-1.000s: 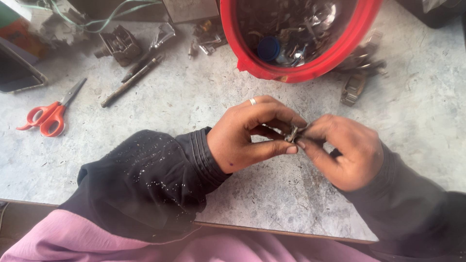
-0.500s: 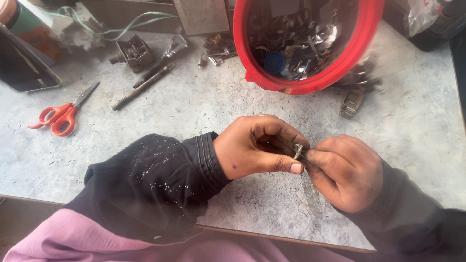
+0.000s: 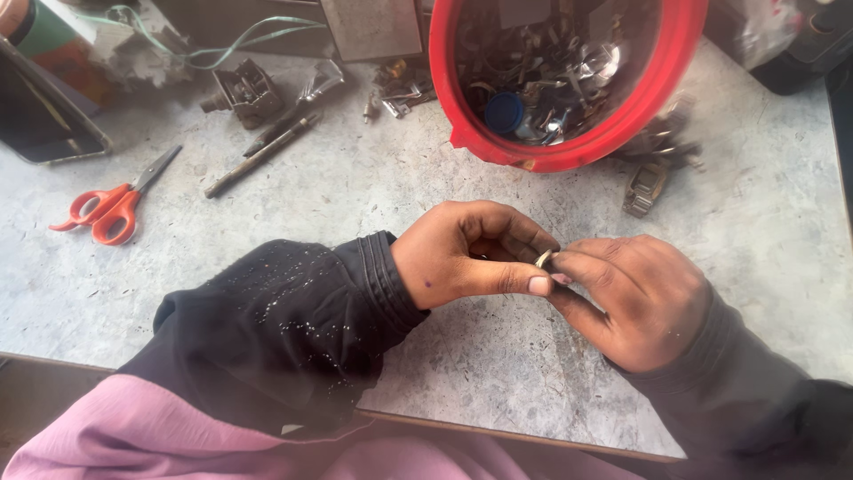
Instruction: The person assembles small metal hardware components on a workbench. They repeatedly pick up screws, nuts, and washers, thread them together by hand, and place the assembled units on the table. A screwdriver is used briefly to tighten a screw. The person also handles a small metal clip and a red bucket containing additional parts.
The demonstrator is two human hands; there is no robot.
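A red bowl at the far edge of the table held a heap of small metal parts and a blue cap. Nearer, the left hand and right hand met, both pinching a small metal piece, pale, shiny, mostly hidden by fingertips, above the tabletop.

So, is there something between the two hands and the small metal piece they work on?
Nothing visible. The left hand and the right hand both pinch the small metal piece directly between their fingertips, above the grey table. The red bowl sits farther back, apart from the hands.
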